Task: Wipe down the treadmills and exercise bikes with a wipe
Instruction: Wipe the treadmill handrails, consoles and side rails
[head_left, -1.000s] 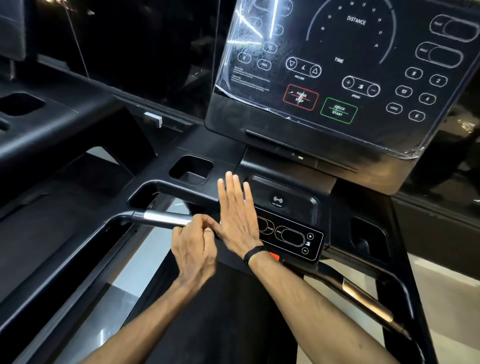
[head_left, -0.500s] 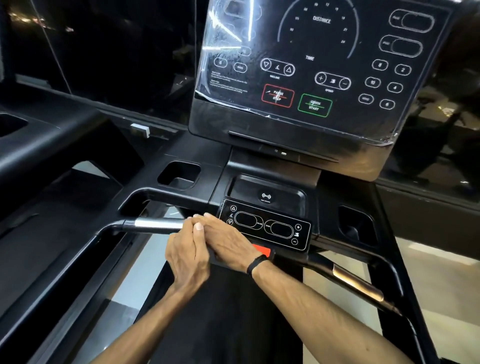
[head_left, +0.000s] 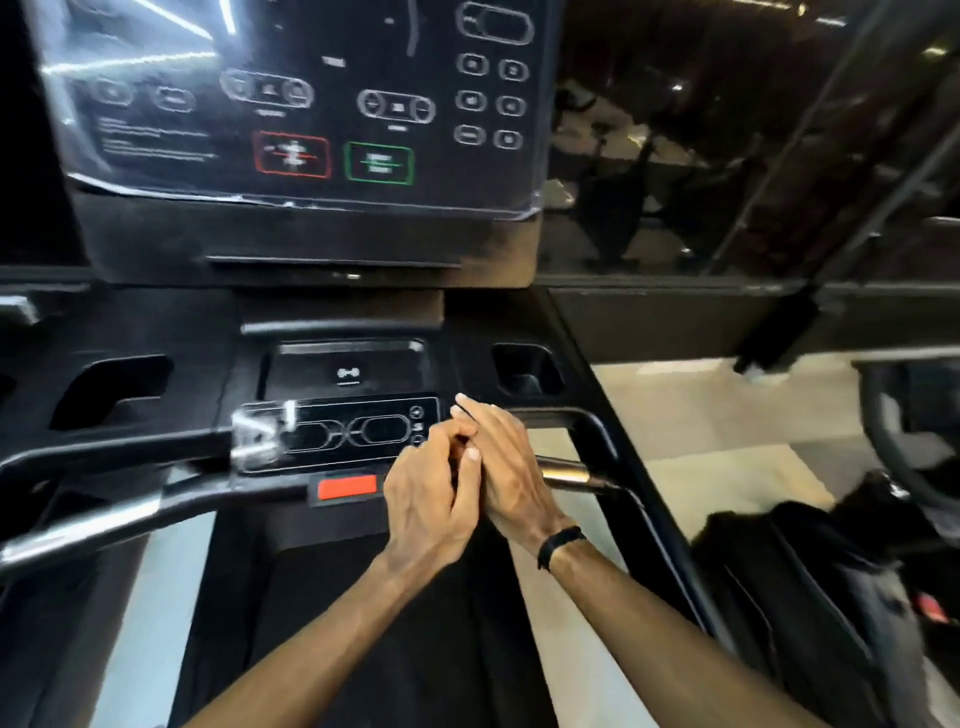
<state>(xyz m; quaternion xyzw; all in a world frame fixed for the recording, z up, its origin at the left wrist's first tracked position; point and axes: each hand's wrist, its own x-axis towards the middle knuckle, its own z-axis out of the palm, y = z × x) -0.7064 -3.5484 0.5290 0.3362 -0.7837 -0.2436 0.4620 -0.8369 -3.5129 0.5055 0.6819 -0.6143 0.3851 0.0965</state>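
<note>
Head view: two bare forearms are seen nearest, meeting over the black treadmill belt (head_left: 363, 623). Left hand (head_left: 428, 501) is pressed against right hand (head_left: 506, 467), left fingers curled round the right; right fingers are extended; any wipe between them cannot be told. A black wristband (head_left: 561, 540) is worn on the right wrist. Just behind the hands, a small black control panel (head_left: 343, 431) is seen, a red tab (head_left: 347, 487) below it. Farther behind, the large film-covered console screen (head_left: 291, 104) is blurred.

Black treadmill (head_left: 524, 332), film-covered console (head_left: 291, 104) upright, blurred
</note>
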